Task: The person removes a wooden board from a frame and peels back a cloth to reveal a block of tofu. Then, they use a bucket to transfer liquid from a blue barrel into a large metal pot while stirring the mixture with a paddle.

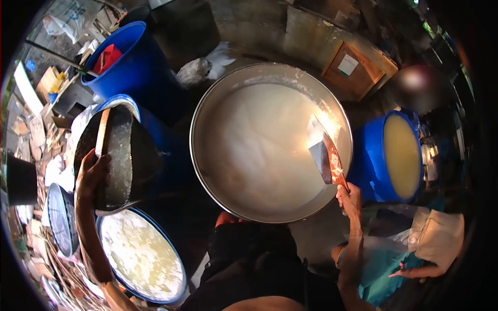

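Observation:
My left hand (92,173) is closed around the wooden bar handle (104,127) of a dark bucket (148,160). The bucket is tilted and has cloudy, whitish liquid inside; it hangs over the left side, near a blue barrel. My right hand (350,199) grips the lower end of a broad-bladed spatula (327,155) with a reddish-brown wooden handle. Its blade is over the right side of a large round metal vat (194,150), in front of me. Pale, milky liquid (254,140) fills the vat, with steam or foam blurring its surface.
At right stands a blue drum (371,160) of yellowish liquid. A tub (182,274) of white, lumpy stuff sits lower left. A tall blue barrel (140,67) holds something red. A wooden box (353,72) leans behind the vat. Another person's arm (428,270) shows lower right.

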Action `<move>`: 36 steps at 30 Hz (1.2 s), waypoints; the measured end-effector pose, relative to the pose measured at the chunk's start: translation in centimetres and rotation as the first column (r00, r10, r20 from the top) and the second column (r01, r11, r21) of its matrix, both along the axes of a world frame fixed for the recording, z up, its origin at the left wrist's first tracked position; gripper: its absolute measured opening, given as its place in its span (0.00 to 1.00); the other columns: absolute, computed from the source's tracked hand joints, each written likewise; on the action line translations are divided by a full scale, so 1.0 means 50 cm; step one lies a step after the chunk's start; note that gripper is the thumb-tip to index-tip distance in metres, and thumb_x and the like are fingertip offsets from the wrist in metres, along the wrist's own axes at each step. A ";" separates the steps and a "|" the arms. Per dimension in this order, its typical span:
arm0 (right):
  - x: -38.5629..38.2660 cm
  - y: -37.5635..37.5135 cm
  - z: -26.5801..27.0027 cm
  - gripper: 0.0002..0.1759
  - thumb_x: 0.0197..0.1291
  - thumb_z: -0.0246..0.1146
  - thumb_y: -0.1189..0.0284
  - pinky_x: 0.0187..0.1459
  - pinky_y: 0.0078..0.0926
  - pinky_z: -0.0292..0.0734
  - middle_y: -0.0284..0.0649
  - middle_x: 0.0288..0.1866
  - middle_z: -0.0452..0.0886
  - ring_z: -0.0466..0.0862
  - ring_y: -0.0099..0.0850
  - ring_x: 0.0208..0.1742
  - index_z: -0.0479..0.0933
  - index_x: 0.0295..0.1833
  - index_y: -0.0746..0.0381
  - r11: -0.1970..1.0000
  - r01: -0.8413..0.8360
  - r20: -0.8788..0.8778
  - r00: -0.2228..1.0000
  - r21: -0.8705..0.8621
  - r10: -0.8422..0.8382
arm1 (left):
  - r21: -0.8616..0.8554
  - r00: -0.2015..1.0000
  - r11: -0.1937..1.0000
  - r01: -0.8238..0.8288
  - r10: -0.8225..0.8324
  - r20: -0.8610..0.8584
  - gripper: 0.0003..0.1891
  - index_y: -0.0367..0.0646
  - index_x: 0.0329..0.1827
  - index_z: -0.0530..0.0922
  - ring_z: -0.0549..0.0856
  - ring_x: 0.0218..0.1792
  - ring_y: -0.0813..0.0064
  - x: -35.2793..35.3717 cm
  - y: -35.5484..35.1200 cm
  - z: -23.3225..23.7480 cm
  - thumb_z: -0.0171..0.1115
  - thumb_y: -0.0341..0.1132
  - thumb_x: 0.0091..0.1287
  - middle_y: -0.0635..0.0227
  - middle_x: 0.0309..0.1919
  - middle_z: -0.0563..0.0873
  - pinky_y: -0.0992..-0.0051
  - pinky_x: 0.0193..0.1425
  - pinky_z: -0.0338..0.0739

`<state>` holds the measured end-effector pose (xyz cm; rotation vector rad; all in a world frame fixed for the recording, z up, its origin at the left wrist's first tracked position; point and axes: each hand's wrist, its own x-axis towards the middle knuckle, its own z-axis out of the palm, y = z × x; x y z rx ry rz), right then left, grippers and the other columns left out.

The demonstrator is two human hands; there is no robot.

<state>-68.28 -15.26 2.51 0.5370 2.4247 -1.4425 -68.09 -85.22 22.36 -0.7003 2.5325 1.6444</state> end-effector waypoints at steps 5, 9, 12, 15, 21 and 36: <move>-0.010 0.104 -0.131 0.10 0.71 0.58 0.67 0.21 0.22 0.74 0.36 0.27 0.81 0.78 0.22 0.21 0.75 0.46 0.65 0.992 -0.037 -0.200 0.980 -0.124 0.011 | 0.031 0.999 0.998 -0.047 0.047 -0.005 0.11 0.42 0.45 0.77 0.76 0.19 0.84 -0.027 0.218 -0.054 0.67 0.40 0.70 0.77 0.23 0.76 0.79 0.22 0.72; -0.061 0.182 -0.160 0.08 0.72 0.56 0.70 0.22 0.21 0.75 0.37 0.28 0.81 0.78 0.23 0.21 0.74 0.45 0.64 0.992 -0.095 -0.114 0.990 -0.079 0.086 | 0.134 0.994 0.986 -0.102 0.097 0.043 0.10 0.43 0.42 0.77 0.77 0.19 0.83 -0.046 0.379 -0.138 0.67 0.38 0.69 0.75 0.23 0.77 0.78 0.21 0.75; -0.112 0.198 -0.191 0.07 0.72 0.56 0.71 0.22 0.21 0.75 0.39 0.28 0.81 0.79 0.25 0.21 0.73 0.44 0.65 0.995 -0.055 -0.094 0.994 -0.081 0.047 | 0.273 0.987 0.948 -0.162 0.152 0.060 0.09 0.43 0.41 0.76 0.77 0.18 0.81 -0.064 0.498 -0.219 0.66 0.37 0.70 0.74 0.23 0.78 0.77 0.20 0.76; -0.200 0.251 -0.321 0.08 0.71 0.57 0.71 0.23 0.27 0.75 0.39 0.29 0.81 0.81 0.27 0.23 0.74 0.44 0.65 0.975 -0.177 -0.173 0.964 0.137 0.200 | 0.436 0.965 0.861 -0.261 0.230 0.125 0.08 0.42 0.39 0.73 0.77 0.17 0.78 -0.087 0.597 -0.307 0.63 0.34 0.70 0.72 0.23 0.77 0.74 0.20 0.76; -0.449 0.170 -0.368 0.14 0.68 0.61 0.64 0.34 0.40 0.75 0.51 0.30 0.82 0.84 0.40 0.31 0.78 0.45 0.66 0.936 -0.207 -0.284 0.914 0.286 0.289 | 0.625 0.832 0.551 -0.553 0.403 0.381 0.11 0.42 0.41 0.72 0.77 0.18 0.72 -0.125 0.741 -0.479 0.64 0.36 0.66 0.67 0.25 0.76 0.68 0.22 0.75; -0.628 0.001 -0.518 0.15 0.67 0.64 0.66 0.39 0.55 0.79 0.58 0.35 0.84 0.83 0.63 0.37 0.71 0.49 0.64 0.699 -0.600 -0.280 0.646 0.390 0.710 | 0.778 0.672 -0.003 -0.629 0.500 0.546 0.11 0.48 0.41 0.67 0.70 0.23 0.76 -0.085 0.855 -0.660 0.60 0.41 0.68 0.69 0.28 0.70 0.71 0.28 0.72</move>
